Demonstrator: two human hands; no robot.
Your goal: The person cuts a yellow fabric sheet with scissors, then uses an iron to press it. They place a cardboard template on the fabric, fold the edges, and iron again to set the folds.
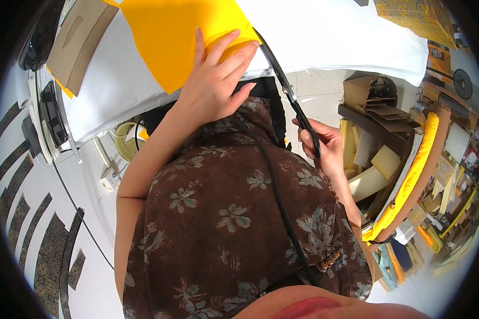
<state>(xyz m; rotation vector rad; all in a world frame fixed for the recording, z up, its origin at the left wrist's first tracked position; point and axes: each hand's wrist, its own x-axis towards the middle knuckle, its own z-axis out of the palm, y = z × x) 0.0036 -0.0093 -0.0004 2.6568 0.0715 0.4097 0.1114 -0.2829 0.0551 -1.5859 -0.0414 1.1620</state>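
Yellow sheet (165,40) on the white-covered table (335,40), close to the near edge, and it is a vivid one: plain, smooth, a single warm colour that glows toward the far side of the table and deepens to a shadowed orange around the fingers. Its left side sweeps in a gentle curve to a corner just short of the table's near edge, while the upper part runs out of view.

On it goes the left hand (215,80), palm down and fingers spread across the sheet's right-hand part, thumb jutting out sideways over the table's near edge. Over to the right hand (324,143), in front of the table, fingers wrapped around the handles of long black scissors (284,87). Their blades reach across the table's edge up to the sheet's right border, beside the left fingertips; whether they are parted, I cannot tell.

Brown card pieces (82,45) lie toward the table's left end, gold patterned material (417,18) at its far right corner. Below the table's right end sit pale offcuts (385,159), and dark patterned strips (51,255) spread over the floor to its left.
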